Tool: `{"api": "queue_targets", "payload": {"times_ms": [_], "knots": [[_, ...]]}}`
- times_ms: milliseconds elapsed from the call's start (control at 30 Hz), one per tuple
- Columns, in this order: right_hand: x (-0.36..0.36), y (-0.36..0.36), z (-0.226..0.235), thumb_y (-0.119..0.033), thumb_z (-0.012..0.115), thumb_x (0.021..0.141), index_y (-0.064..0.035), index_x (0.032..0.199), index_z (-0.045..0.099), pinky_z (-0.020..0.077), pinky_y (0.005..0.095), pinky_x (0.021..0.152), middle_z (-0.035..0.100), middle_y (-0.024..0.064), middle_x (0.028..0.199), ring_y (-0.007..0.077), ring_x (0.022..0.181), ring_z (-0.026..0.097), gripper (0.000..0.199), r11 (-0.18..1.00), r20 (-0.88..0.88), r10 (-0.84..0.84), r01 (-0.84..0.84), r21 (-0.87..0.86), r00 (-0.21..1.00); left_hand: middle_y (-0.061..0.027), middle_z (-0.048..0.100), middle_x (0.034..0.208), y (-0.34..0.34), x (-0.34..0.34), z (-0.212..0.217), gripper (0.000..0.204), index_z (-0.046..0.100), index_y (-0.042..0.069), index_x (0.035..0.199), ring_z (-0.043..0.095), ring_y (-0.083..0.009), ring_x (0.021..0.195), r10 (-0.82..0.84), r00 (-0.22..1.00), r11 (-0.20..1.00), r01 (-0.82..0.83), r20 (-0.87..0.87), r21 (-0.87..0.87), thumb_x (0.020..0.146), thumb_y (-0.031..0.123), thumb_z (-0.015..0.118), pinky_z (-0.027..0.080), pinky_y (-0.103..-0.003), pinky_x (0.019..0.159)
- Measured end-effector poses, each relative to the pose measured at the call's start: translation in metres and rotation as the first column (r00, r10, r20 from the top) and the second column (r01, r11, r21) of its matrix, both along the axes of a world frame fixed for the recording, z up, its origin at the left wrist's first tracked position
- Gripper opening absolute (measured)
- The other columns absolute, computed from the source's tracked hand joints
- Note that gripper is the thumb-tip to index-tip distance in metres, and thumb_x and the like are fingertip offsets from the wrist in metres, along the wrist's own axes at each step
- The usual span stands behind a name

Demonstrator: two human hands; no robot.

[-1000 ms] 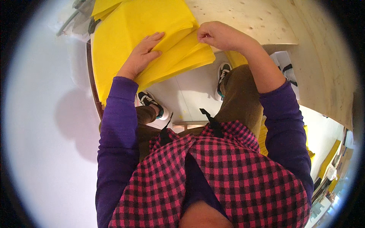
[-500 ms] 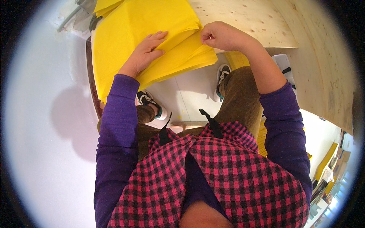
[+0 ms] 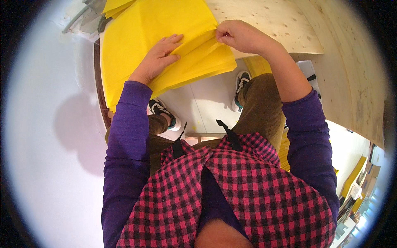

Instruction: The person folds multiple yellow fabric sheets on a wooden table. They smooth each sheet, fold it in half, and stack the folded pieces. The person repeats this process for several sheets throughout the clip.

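Note:
A stack of thin yellow fabric-like sheets point(image 3: 144, 31) lies in front of me, its near edge overhanging the table. My left hand point(image 3: 159, 58) rests flat on the top sheet with its fingers stretched out. At the stack's right edge, the fingers of my right hand point(image 3: 233, 36) are pinched together on the edge of a yellow sheet. Between the hands the top sheet is raised into a fold, with layers fanned apart beneath it. How many layers the pinch holds is hidden.
A pale wooden board point(image 3: 269, 20) extends to the right of the stack. White wall point(image 3: 45, 132) rises close on the left. More yellow material point(image 3: 257, 65) shows below the board, beside my right knee. My shoes point(image 3: 164, 112) stand on the light tiled floor below.
My right hand has moved slightly left and up, drawing the sheet edge with it. The fold under the top sheet looks a little changed. My left hand stays in place.

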State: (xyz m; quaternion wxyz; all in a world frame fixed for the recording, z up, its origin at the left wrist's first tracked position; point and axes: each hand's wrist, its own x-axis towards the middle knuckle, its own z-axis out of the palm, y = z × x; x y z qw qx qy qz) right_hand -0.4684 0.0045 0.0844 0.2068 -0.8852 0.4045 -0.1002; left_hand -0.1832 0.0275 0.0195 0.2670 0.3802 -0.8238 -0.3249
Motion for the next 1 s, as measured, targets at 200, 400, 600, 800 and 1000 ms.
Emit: {"api": "queue_targets", "payload": {"times_ms": [200, 400, 600, 800, 1000], "knots": [[0.01, -0.007, 0.001, -0.012, 0.055, 0.086, 0.0, 0.086, 0.055, 0.0459, 0.0378, 0.071, 0.057, 0.0143, 0.083, 0.0297, 0.078, 0.056, 0.012, 0.969, 0.103, 0.017, 0.009, -0.245, 0.995, -0.0144, 0.045, 0.141, 0.004, 0.001, 0.006, 0.056, 0.058, 0.003, 0.124, 0.034, -0.0301, 0.136, -0.008, 0.999, 1.0, 0.008, 0.04, 0.012, 0.082, 0.039, 0.067, 0.02, -0.039, 0.114], [0.026, -0.017, 0.003, -0.009, 0.053, 0.086, -0.0003, 0.086, 0.056, 0.0463, 0.0396, 0.076, 0.058, 0.0146, 0.086, 0.0317, 0.084, 0.057, 0.01, 0.921, 0.115, -0.061, 0.1, -0.377, 0.992, -0.0141, 0.044, 0.142, 0.003, 0.002, 0.002, 0.056, 0.058, 0.004, 0.125, 0.034, -0.0308, 0.135, -0.011, 1.0, 1.0, 0.012, -0.016, 0.015, 0.08, 0.036, 0.07, 0.021, -0.039, 0.114], [0.018, -0.005, -0.006, -0.02, 0.074, 0.071, -0.009, 0.127, 0.05, 0.0407, 0.0366, 0.101, 0.055, 0.011, 0.125, 0.0278, 0.117, 0.051, 0.062, 0.964, 0.434, -0.025, 0.138, -0.229, 0.901, -0.0142, 0.044, 0.142, 0.0, 0.004, 0.001, 0.048, 0.059, 0.006, 0.123, 0.034, -0.0305, 0.135, -0.035, 0.999, 0.998, 0.036, -0.034, 0.045, 0.078, 0.022, 0.068, 0.022, -0.039, 0.113], [-0.006, 0.004, -0.025, -0.015, 0.082, 0.059, -0.0147, 0.143, 0.033, 0.0292, 0.0378, 0.112, 0.046, 0.006, 0.141, 0.0253, 0.132, 0.04, 0.097, 0.997, 0.396, -0.081, 0.075, 0.032, 0.915, -0.0141, 0.043, 0.143, 0.003, 0.001, 0.009, 0.046, 0.059, 0.008, 0.124, 0.033, -0.0314, 0.135, -0.023, 0.998, 1.0, 0.022, 0.064, 0.022, 0.079, 0.02, 0.063, 0.019, -0.04, 0.114], [-0.001, -0.013, -0.059, -0.006, 0.078, 0.063, -0.0136, 0.123, 0.058, 0.0294, 0.038, 0.112, 0.062, 0.003, 0.119, 0.0245, 0.122, 0.051, 0.064, 0.991, 0.418, -0.011, 0.067, -0.12, 0.908, -0.0118, 0.04, 0.146, 0.004, -0.001, 0.015, 0.05, 0.057, 0.007, 0.127, 0.029, -0.0294, 0.138, -0.032, 0.991, 0.999, 0.027, 0.133, 0.036, 0.08, 0.018, 0.063, 0.016, -0.04, 0.116]]}}
